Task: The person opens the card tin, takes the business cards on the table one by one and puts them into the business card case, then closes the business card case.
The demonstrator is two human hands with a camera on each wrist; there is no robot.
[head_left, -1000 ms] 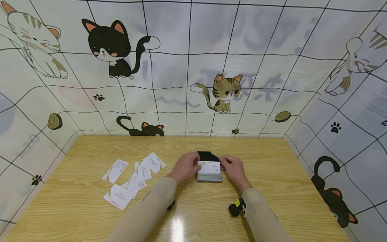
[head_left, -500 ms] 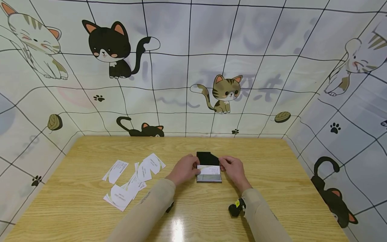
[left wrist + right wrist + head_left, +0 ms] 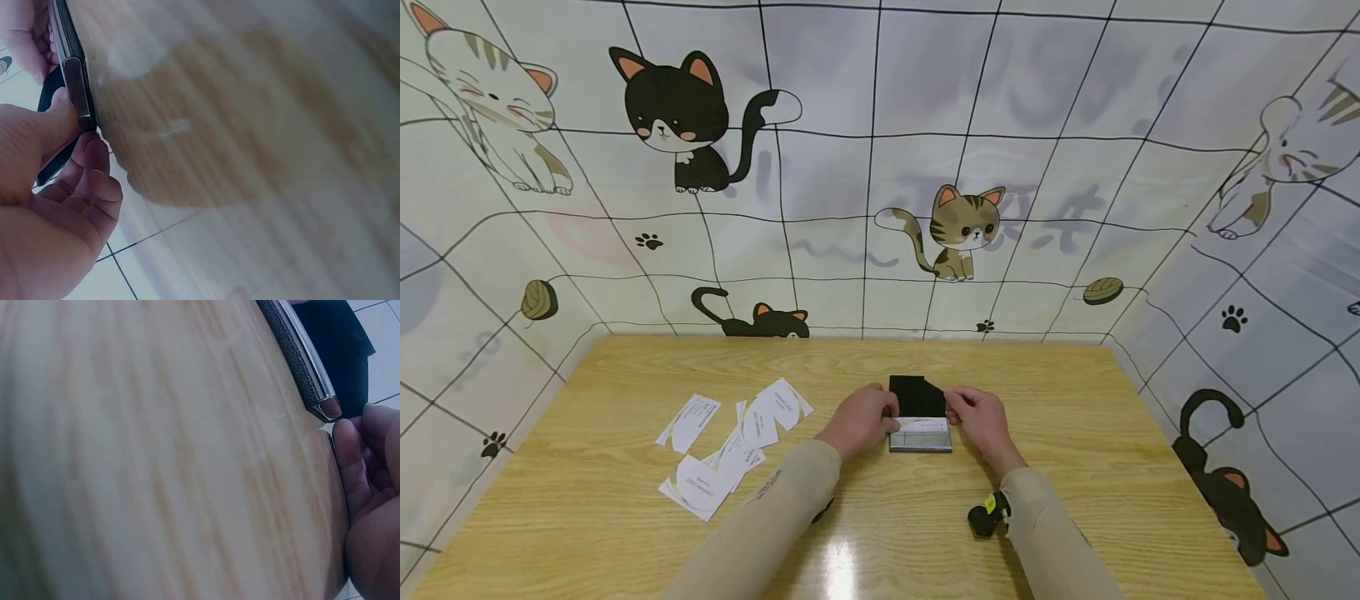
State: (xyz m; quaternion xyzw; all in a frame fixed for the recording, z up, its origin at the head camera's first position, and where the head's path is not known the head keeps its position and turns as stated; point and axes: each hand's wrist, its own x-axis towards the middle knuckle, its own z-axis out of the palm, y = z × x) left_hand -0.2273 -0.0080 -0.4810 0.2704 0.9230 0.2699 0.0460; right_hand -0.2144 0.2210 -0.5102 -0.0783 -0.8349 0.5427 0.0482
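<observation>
A business card case (image 3: 920, 442) with a silvery front lies on the table, its black lid (image 3: 917, 398) raised on the far side. Only a narrow white strip of a business card (image 3: 923, 423) shows between lid and metal front. My left hand (image 3: 859, 418) grips the case's left side; in the left wrist view its thumb (image 3: 60, 115) presses against the metal end. On the right, my right hand (image 3: 981, 421) pinches the lid's edge near the hinge, and the right wrist view has its fingertips (image 3: 348, 434) right at the case's corner.
Several white business cards (image 3: 700, 487) lie loose and partly overlapping on the wooden table (image 3: 1075, 517) to the left. A black wrist camera (image 3: 983, 518) hangs by the right sleeve. Behind the table stands a cat-patterned backdrop (image 3: 835, 250).
The white card has slid down toward me into the case, so less of it and more of the black lid shows. Both hands stay almost in place.
</observation>
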